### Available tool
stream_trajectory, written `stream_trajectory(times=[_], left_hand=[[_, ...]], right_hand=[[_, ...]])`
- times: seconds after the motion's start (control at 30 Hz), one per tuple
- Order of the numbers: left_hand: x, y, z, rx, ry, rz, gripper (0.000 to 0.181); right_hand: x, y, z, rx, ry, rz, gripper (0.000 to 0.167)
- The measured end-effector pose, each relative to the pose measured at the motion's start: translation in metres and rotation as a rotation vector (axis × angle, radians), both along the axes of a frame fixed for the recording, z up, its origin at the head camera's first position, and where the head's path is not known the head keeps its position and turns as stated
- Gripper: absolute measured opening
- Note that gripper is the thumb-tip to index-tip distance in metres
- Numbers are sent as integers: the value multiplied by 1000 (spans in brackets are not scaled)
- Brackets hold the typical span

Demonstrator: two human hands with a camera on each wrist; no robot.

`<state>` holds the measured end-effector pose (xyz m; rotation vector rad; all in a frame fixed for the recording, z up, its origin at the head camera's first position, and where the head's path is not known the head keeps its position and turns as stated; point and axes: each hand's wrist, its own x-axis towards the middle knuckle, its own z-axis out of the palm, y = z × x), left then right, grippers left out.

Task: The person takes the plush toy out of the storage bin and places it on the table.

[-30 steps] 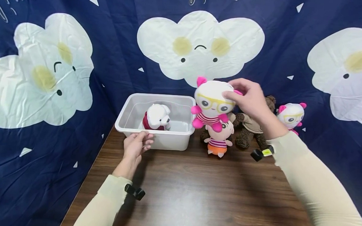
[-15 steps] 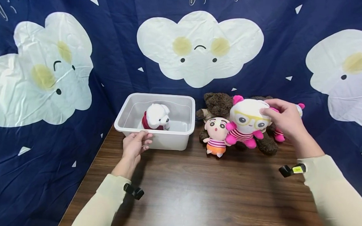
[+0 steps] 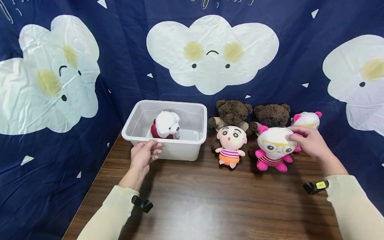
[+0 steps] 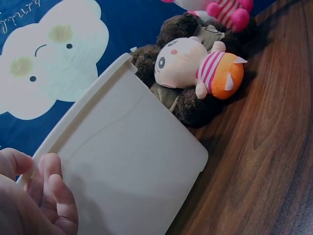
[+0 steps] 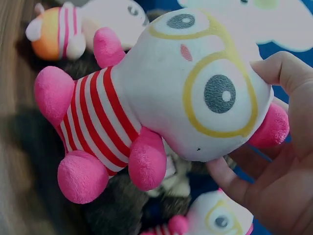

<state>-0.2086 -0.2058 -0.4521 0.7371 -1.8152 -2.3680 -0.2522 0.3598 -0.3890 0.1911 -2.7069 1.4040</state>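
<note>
Wooden table [image 3: 207,204], panda plush [image 3: 273,150] lower and farther right than earlier between right fingers [image 5: 229,180], left fingers [image 4: 63,197] around tub rim [image 3: 181,141].

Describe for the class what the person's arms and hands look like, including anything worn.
The left sleeve and right sleeve are long, plain and pale cream. Near each cuff sits a small black gadget, one on the left and one on the right, the latter with a yellow label. The left hand and right hand wear no gloves.
</note>
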Motion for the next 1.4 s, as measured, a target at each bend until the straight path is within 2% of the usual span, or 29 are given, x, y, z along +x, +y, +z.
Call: stream_trajectory(times=[0.17,0.27,0.37,0.43,0.6,0.8,0.87,0.97,1.23,1.4], left_hand=[[0,0,-1,-2,10,-5,17],[0,0,0,-4,12,-6,18],[0,0,0,-1,14,-4,18],[0,0,0,1,16,-2,17],[0,1,-1,3,22,1,18],[0,2,-1,5,19,6,18],[0,1,-1,5,20,6,18],[-1,0,-2,9,23,6,18],[-1,0,-3,12,17,8,18],[-1,0,-3,9,18,1,18]], right_hand=[[-3,14,-22,-17,-85,-1,39],[-6,19,-34,-23,-101,11,41],[-8,23,-42,-60,-104,10,40],[-9,24,-45,-124,-120,18,36],[-8,28,-45,-241,-144,38,32],[-6,27,-45,-65,-67,46,49],[-5,27,-46,-37,-31,31,49],[-3,27,-46,-51,-14,15,44],[6,35,-46,-121,-96,149,50],[9,36,-50,-127,-85,147,46]])
